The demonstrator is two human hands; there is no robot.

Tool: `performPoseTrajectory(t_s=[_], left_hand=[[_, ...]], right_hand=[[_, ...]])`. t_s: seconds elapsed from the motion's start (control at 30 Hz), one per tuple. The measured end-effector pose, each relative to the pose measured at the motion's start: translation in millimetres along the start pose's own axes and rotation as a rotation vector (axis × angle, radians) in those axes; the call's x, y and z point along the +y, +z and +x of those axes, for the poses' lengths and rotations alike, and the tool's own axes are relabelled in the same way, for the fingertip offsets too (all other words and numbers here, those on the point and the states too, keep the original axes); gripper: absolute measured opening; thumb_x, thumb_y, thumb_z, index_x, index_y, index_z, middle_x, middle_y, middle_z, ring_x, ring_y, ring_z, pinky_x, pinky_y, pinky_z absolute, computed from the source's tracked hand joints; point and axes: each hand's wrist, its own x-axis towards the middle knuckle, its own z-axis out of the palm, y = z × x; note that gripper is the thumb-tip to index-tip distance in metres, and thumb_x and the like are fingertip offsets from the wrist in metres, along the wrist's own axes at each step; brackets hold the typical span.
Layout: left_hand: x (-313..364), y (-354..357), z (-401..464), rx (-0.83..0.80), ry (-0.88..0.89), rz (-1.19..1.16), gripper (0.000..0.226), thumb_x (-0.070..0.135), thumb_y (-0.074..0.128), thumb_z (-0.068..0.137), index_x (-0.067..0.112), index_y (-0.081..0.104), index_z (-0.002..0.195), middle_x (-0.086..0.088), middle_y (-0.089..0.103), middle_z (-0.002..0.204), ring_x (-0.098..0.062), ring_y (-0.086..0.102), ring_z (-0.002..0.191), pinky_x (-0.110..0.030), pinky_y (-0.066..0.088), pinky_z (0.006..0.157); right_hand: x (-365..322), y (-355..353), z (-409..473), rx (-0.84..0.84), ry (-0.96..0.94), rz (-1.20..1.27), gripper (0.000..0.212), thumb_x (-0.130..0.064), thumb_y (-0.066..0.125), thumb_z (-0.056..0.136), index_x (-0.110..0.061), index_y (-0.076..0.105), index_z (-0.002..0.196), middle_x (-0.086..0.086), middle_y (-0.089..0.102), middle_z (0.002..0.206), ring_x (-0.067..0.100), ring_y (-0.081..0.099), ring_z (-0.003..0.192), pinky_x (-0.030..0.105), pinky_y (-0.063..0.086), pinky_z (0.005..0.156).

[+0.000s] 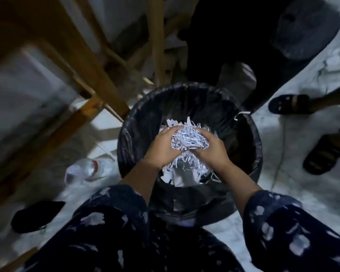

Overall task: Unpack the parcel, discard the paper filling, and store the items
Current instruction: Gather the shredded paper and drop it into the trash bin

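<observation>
A clump of white shredded paper filling (187,137) is cupped between both hands over the open mouth of a round bin lined with a black bag (126,138). My left hand (163,148) grips the clump from the left and my right hand (212,150) presses it from the right. More shredded paper (185,169) lies inside the bin below the hands. The parcel and its items are out of view.
Wooden furniture legs (98,75) rise at the left and back. A clear plastic bottle (88,169) lies on the pale floor left of the bin. Another person's feet in dark sandals (290,104) stand at the right. A dark slipper (33,214) lies lower left.
</observation>
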Motion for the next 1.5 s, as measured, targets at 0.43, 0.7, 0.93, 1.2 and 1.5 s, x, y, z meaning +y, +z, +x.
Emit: performPoseTrajectory(t_s=[0.43, 0.7, 0.93, 1.2, 1.5], left_hand=[[-79.3, 79.0, 38.4, -0.240, -0.216, 0.184, 0.112, 0.029, 0.085, 0.067, 0.021, 0.011, 0.152, -0.007, 0.022, 0.156, -0.025, 0.024, 0.142, -0.039, 0.026, 0.115], [39.6, -18.9, -25.6, -0.174, -0.186, 0.174, 0.093, 0.023, 0.077, 0.078, 0.026, 0.020, 0.151, 0.000, 0.023, 0.157, -0.021, 0.023, 0.143, -0.042, 0.025, 0.115], [167.0, -143.4, -109.6, -0.007, -0.164, 0.039, 0.048, 0.021, 0.063, 0.089, 0.019, 0.049, 0.135, -0.002, 0.058, 0.130, -0.017, 0.054, 0.119, -0.023, 0.040, 0.098], [201.1, -281.5, -216.1, 0.342, -0.230, -0.038, 0.029, 0.016, 0.056, 0.092, 0.017, 0.060, 0.121, 0.001, 0.066, 0.108, -0.013, 0.062, 0.099, -0.024, 0.048, 0.087], [101.5, -374.0, -326.3, 0.727, -0.357, 0.089, 0.033, 0.015, 0.061, 0.086, 0.019, 0.061, 0.118, -0.003, 0.057, 0.124, -0.021, 0.057, 0.112, -0.035, 0.043, 0.101]], right_hand=[[104.6, 45.4, 50.4, -0.149, 0.267, -0.341, 0.089, -0.032, 0.083, 0.065, -0.030, 0.037, 0.141, 0.007, 0.043, 0.139, 0.029, 0.038, 0.130, 0.039, 0.034, 0.108], [-24.9, -28.8, -9.2, -0.190, 0.260, -0.368, 0.067, -0.027, 0.075, 0.078, -0.025, 0.044, 0.137, 0.007, 0.042, 0.145, 0.026, 0.045, 0.128, 0.032, 0.037, 0.101], [-205.0, -83.1, -84.2, -0.213, 0.021, -0.413, 0.044, -0.021, 0.063, 0.088, -0.018, 0.052, 0.131, 0.005, 0.060, 0.128, 0.021, 0.055, 0.118, 0.021, 0.038, 0.088], [-368.4, -47.5, -134.2, -0.217, -0.356, -0.488, 0.030, -0.016, 0.058, 0.088, -0.018, 0.063, 0.117, 0.005, 0.070, 0.109, 0.022, 0.063, 0.102, 0.026, 0.045, 0.083], [-455.5, 82.3, -154.4, -0.302, -0.599, -0.585, 0.027, -0.021, 0.052, 0.092, -0.025, 0.061, 0.118, 0.003, 0.058, 0.125, 0.021, 0.052, 0.115, 0.034, 0.044, 0.094]])
